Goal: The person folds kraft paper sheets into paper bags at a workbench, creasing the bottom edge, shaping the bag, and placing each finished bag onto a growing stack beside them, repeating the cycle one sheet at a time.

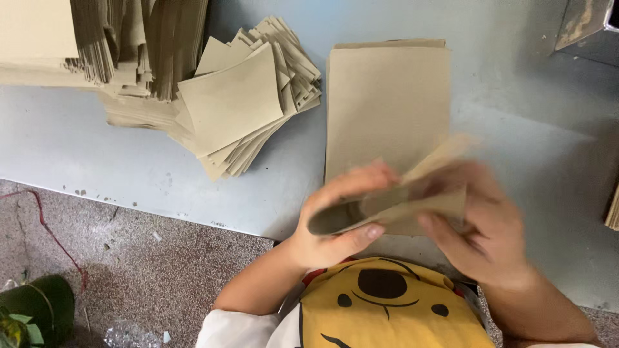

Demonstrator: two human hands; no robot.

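Note:
My left hand [335, 222] and my right hand [480, 225] both grip a tan cardboard piece [393, 203], bent into a flattened sleeve just above the table's near edge. The piece is blurred by motion. Behind it lies a neat stack of flat tan cardboard sheets [387, 106] on the grey table [97, 148]. A fanned pile of smaller tan cardboard pieces [235, 100] sits to the left of that stack.
Tall stacks of cardboard [97, 38] fill the far left of the table. A speckled floor [129, 270] lies below the table edge, with a red cord [48, 232] and a dark green object [39, 309] at lower left.

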